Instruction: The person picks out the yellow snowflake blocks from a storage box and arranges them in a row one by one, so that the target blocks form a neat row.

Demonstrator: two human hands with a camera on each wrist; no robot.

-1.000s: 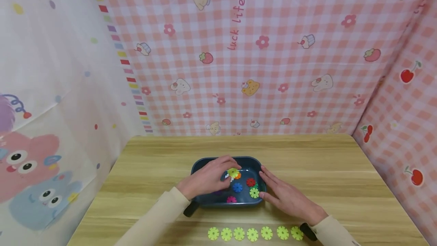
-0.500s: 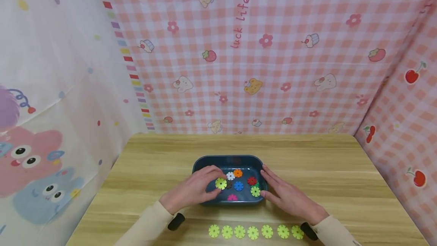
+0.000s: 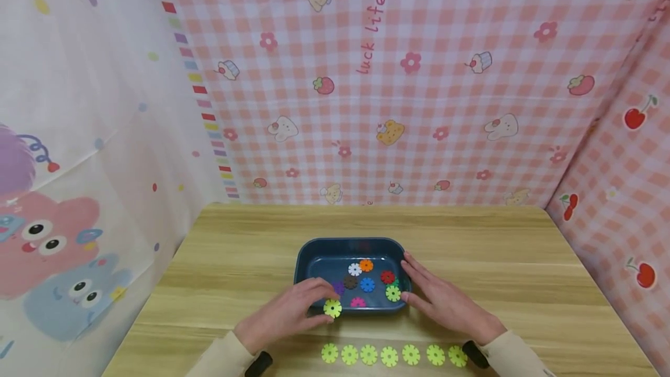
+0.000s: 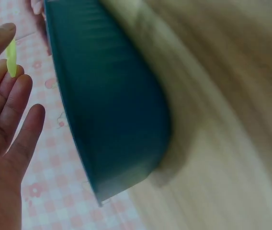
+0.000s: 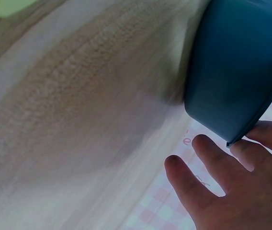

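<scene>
My left hand (image 3: 290, 311) pinches a yellow-green notched plastic disc (image 3: 332, 308) between thumb and fingers, over the near left rim of the dark blue tray (image 3: 324, 246). In the left wrist view the same disc (image 4: 11, 60) shows edge-on between thumb and fingertips. My right hand (image 3: 445, 305) rests with extended fingers against the tray's right end. Inside the tray lie several notched discs, among them a white disc (image 3: 355, 269), an orange disc (image 3: 366, 265), a blue disc (image 3: 367, 284), a red disc (image 3: 387, 277) and another yellow-green disc (image 3: 393, 293).
A row of several yellow-green discs (image 3: 389, 356) lies on the wooden table (image 3: 251, 226) along the near side, in front of the tray. Behind the table hangs a pink checked cloth (image 3: 356, 103). Dark straps (image 3: 475, 354) sit at the wrists.
My left hand has drawn the yellow-green disc from the middle of the tray left and nearer, to its near rim. The right hand stays at the tray's right end.
</scene>
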